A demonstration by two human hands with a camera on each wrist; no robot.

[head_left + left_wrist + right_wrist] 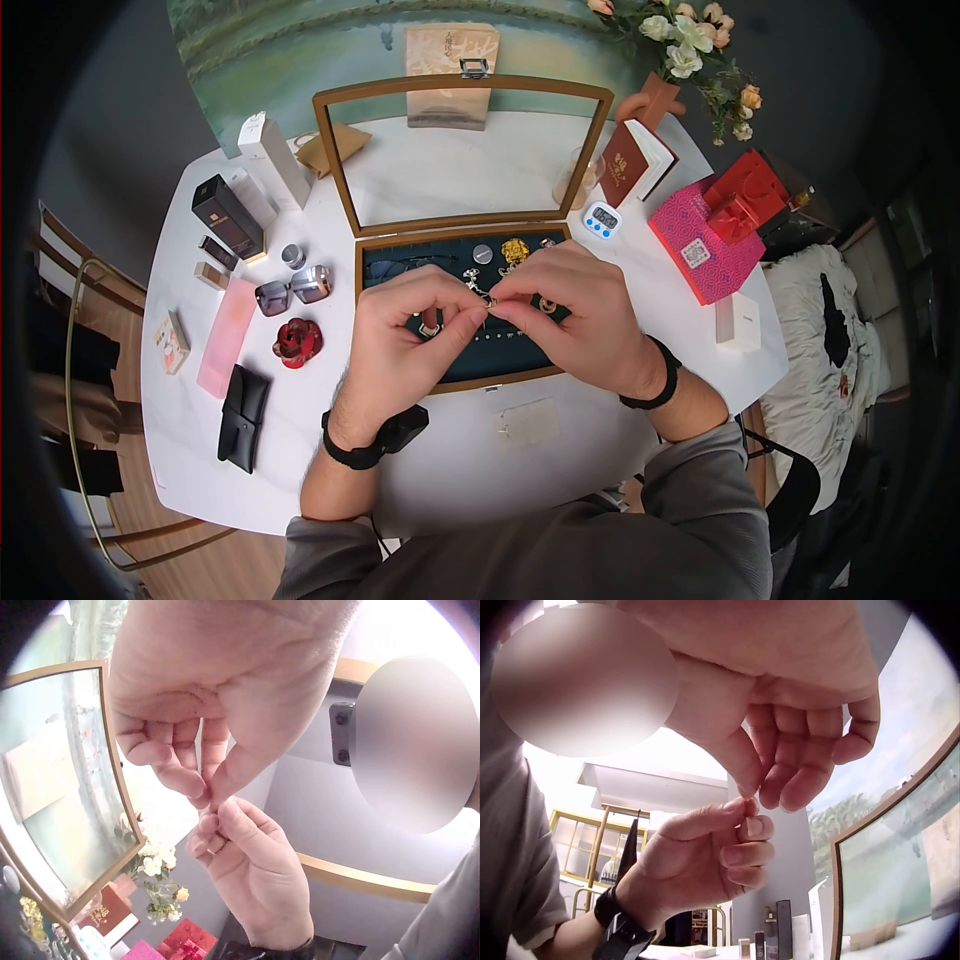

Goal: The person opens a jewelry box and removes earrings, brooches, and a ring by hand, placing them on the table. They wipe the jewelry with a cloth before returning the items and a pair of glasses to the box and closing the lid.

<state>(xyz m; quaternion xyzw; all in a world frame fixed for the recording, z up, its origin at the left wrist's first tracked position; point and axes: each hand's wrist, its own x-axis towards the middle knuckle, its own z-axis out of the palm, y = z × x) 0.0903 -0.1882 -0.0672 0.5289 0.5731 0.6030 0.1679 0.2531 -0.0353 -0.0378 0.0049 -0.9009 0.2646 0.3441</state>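
Note:
My left hand (pixel 412 325) and right hand (pixel 575 310) meet fingertip to fingertip over an open wooden jewellery box (pixel 470 385) with a dark lining. Thumb and forefinger of each pinch a small gold-coloured piece (pixel 489 301); I cannot tell its kind, since the fingertips hide most of it. Both wrist views show the thumbs and forefingers brought together, the other fingers bent loosely. Inside the box lie glasses (pixel 395 267), a round silver item (pixel 482 254), a yellow flower-shaped ornament (pixel 514 250) and several small jewellery pieces, partly covered by the hands.
The glass lid (pixel 335 165) stands raised behind the box. Left are sunglasses (pixel 310 284), a red flower ornament (pixel 297 343), a black case (pixel 242 418) and several cartons. A timer (pixel 602 220), dark red book (pixel 628 170) and pink bag (pixel 690 255) stand right. A tag (pixel 530 422) lies in front.

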